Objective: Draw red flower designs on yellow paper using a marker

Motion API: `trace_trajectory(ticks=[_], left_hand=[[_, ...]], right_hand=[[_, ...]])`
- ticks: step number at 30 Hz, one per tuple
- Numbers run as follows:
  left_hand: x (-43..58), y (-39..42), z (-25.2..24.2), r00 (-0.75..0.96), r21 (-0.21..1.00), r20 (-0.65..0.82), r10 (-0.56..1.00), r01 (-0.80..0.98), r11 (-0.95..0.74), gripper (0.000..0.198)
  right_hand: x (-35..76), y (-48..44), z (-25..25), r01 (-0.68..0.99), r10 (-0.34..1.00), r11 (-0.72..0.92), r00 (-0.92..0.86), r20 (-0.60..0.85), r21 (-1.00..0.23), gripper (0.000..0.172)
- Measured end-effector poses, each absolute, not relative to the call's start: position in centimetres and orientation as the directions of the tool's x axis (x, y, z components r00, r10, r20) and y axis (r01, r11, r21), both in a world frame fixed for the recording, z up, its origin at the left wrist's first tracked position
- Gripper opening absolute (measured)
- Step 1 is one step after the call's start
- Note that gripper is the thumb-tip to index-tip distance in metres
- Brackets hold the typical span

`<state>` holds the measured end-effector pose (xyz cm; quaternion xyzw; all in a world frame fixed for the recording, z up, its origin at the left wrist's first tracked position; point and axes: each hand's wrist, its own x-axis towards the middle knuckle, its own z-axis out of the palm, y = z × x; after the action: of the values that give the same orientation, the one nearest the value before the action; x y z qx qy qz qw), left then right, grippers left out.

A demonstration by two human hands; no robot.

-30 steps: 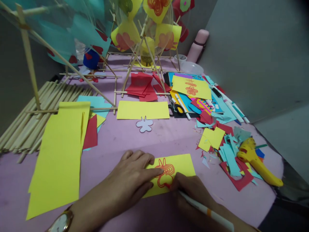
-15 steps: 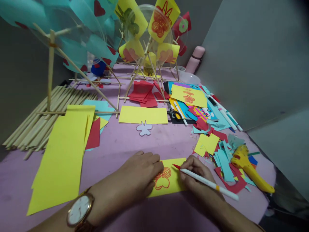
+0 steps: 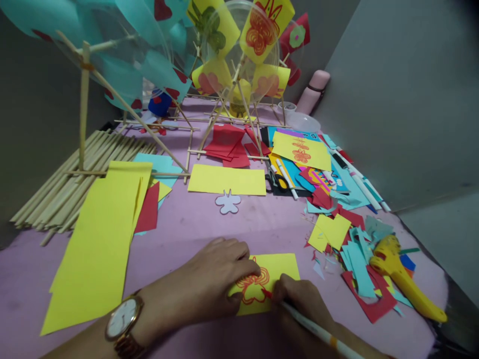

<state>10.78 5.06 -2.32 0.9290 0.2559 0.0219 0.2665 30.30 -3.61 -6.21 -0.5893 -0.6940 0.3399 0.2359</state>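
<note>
A piece of yellow paper (image 3: 282, 267) lies flat near the front of the table, bearing a red butterfly drawing (image 3: 258, 287). My left hand (image 3: 226, 279) rests on its left side, fingers laid over the paper and thumb apart from them; it covers part of the drawing. A white marker pen (image 3: 309, 325) with a red tip is held in my right hand (image 3: 299, 304), its tip touching the drawing's lower right wing. Beyond my hands lies a pale butterfly cutout (image 3: 228, 202), its top overlapping the edge of a yellow strip (image 3: 226, 180).
Long yellow sheets (image 3: 95, 239) and a pile of sticks (image 3: 56, 194) lie at left. Paper scraps (image 3: 357, 264) and a yellow glue gun (image 3: 407, 279) are at right, with scissors (image 3: 279, 182) further back. Stick-framed paper wheels (image 3: 239, 55) stand behind, near a pink bottle (image 3: 314, 92).
My right hand has brought the marker tip down and left, from the paper's upper right onto the butterfly's lower wing. The view has shifted slightly; my left hand stays on the paper.
</note>
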Motion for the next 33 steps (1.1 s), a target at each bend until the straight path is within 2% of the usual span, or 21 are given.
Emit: trace_trajectory(ticks=[4, 9, 16, 18, 22, 30, 33], left_hand=[[10.6, 5.1, -2.5, 0.869, 0.524, -0.095, 0.485, 0.458, -0.718, 0.029], [10.5, 5.2, -2.6, 0.873, 0.538, -0.09, 0.479, 0.448, -0.714, 0.033], [10.8, 5.4, -2.4, 0.879, 0.543, -0.101, 0.465, 0.44, -0.715, 0.033], [10.8, 5.4, -2.4, 0.878, 0.54, -0.109, 0.466, 0.446, -0.714, 0.032], [10.7, 5.3, -2.5, 0.877, 0.531, -0.094, 0.472, 0.445, -0.721, 0.026], [10.9, 5.2, -2.8, 0.878, 0.505, -0.053, 0.476, 0.435, -0.746, 0.026], [10.8, 5.3, -3.1, 0.877, 0.501, -0.053, 0.478, 0.438, -0.747, 0.027]], right_hand=[[30.1, -3.5, -6.1, 0.74, 0.983, 0.037, -0.148, -0.109, -0.671, 0.014], [29.9, -3.3, -7.5, 0.75, 0.969, 0.161, -0.243, -0.042, -0.641, 0.011], [29.2, -2.9, -10.0, 0.864, 0.925, 0.183, -0.312, -0.215, -0.468, 0.019], [29.1, -2.9, -10.2, 0.883, 0.923, 0.198, -0.314, -0.222, -0.426, 0.019], [28.9, -2.9, -10.1, 0.893, 0.929, 0.209, -0.309, -0.205, -0.399, 0.018], [28.4, -2.5, -9.0, 0.93, 0.906, 0.152, -0.266, -0.329, -0.333, 0.017], [28.4, -2.6, -7.9, 0.931, 0.919, 0.166, -0.267, -0.292, -0.326, 0.013]])
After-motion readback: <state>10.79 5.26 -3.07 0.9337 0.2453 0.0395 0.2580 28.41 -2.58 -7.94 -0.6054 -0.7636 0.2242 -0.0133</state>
